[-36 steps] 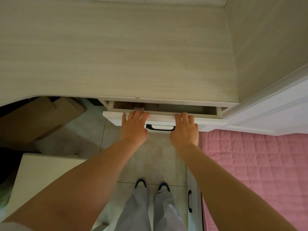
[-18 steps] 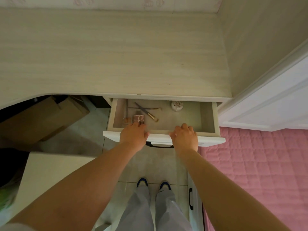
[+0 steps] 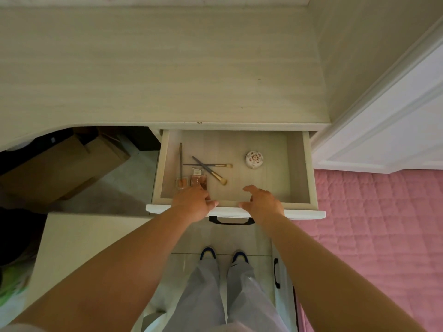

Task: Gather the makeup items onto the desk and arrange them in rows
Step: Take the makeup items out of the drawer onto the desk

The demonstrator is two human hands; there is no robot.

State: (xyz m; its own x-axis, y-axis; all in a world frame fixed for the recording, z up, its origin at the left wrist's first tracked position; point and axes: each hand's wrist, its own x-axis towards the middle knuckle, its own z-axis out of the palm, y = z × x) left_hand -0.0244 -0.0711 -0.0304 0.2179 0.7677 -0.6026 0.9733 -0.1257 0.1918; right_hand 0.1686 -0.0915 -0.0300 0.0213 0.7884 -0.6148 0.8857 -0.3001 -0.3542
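The white drawer (image 3: pixel 312 171) under the pale wood desk (image 3: pixel 167 68) stands pulled out. Inside lie two crossed makeup brushes (image 3: pixel 212 173), a thin long stick-like item (image 3: pixel 180 158), a small orange compact (image 3: pixel 182 182), a brown palette (image 3: pixel 198 180) and a round white patterned compact (image 3: pixel 254 159). My left hand (image 3: pixel 194 202) reaches over the drawer's front edge, its fingers down beside the brown palette and partly hiding it. My right hand (image 3: pixel 263 202) hovers over the front edge with loosely curled fingers, holding nothing.
The drawer's black handle (image 3: pixel 231 221) shows between my wrists. Cardboard boxes (image 3: pixel 62 164) sit under the desk at the left, a white surface (image 3: pixel 84 238) lies below them. A pink quilted bed (image 3: pixel 374 224) and a white panel (image 3: pixel 388 130) fill the right.
The drawer has slid out from nearly closed to wide open, showing the makeup items. Both hands have left the drawer front and now reach in over its edge.
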